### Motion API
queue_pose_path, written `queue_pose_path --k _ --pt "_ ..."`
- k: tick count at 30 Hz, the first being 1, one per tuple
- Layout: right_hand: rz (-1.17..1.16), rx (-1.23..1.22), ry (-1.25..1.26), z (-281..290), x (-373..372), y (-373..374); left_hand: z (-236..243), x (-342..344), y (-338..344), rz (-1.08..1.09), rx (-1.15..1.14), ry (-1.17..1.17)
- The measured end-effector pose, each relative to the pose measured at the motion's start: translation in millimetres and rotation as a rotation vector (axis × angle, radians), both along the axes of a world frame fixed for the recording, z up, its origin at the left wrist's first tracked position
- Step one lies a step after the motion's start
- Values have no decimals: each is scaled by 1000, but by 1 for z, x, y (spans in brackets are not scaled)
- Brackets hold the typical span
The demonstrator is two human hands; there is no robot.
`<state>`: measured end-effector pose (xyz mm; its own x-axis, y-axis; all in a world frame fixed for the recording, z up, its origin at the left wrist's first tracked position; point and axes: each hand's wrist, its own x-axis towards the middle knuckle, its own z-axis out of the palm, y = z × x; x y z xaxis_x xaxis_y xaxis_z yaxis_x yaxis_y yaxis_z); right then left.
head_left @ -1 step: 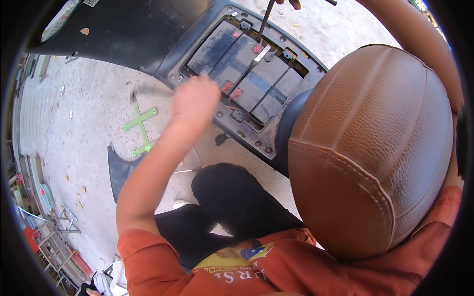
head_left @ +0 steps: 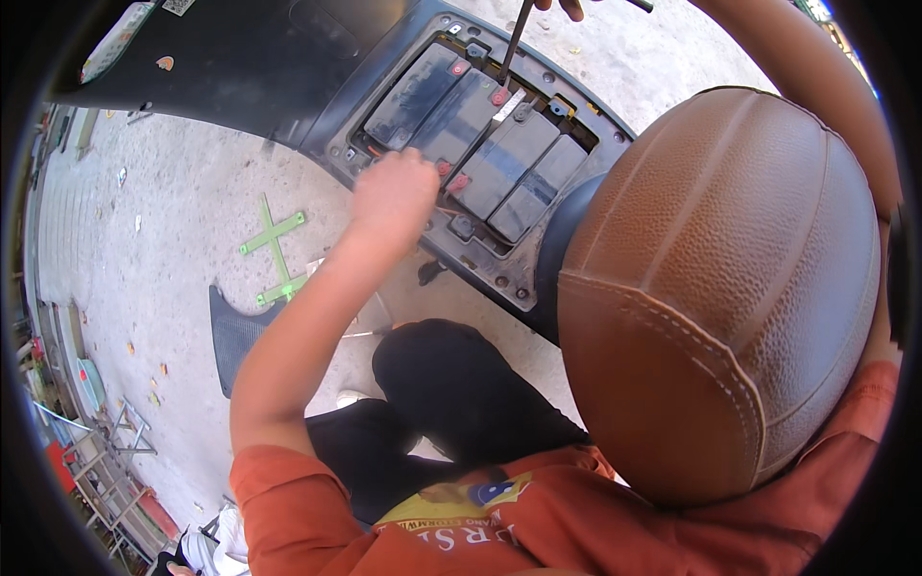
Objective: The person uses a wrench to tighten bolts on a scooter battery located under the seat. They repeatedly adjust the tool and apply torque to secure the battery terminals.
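Several dark grey batteries (head_left: 514, 158) with red terminals sit side by side in the open floor compartment of a scooter (head_left: 451, 24). My left hand (head_left: 396, 192) is closed in a fist over the compartment's near-left rim, beside the batteries; its back faces me, so whatever it holds is hidden. At the top edge, only fingertips of my right hand (head_left: 562, 8) show, curled beside a long dark rod-shaped tool (head_left: 516, 43). The rod's lower end meets the batteries next to a red terminal (head_left: 499, 97). Where the hand grips it lies out of view.
A brown stitched scooter seat (head_left: 720, 288) fills the right side and covers part of my right arm. On the concrete floor lie a green cross-shaped bracket (head_left: 274, 233) and a dark mesh-patterned panel (head_left: 240, 331). Metal frames (head_left: 101, 461) and clutter stand at the far left.
My left hand has shifted slightly right, further over the compartment rim. A dark blurred bar left of the fist no longer shows there. The rod and right hand have barely moved.
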<state>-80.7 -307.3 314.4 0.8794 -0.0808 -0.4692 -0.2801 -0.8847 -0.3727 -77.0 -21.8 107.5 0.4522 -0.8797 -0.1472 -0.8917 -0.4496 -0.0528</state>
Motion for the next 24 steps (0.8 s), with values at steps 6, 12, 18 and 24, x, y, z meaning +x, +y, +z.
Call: queue_pose_path --k 6,12,18,24 --pt "-65 -36 3 -11 7 -4 -66 23 -10 135 -530 421" --pt "58 -1 -43 -10 12 -9 -66 25 -18 -47 -392 265" --pt "83 -51 -121 7 5 7 -51 -8 -30 -63 -175 142" --pt "60 -70 -182 36 -1 19 -32 18 -30 -309 -77 172"
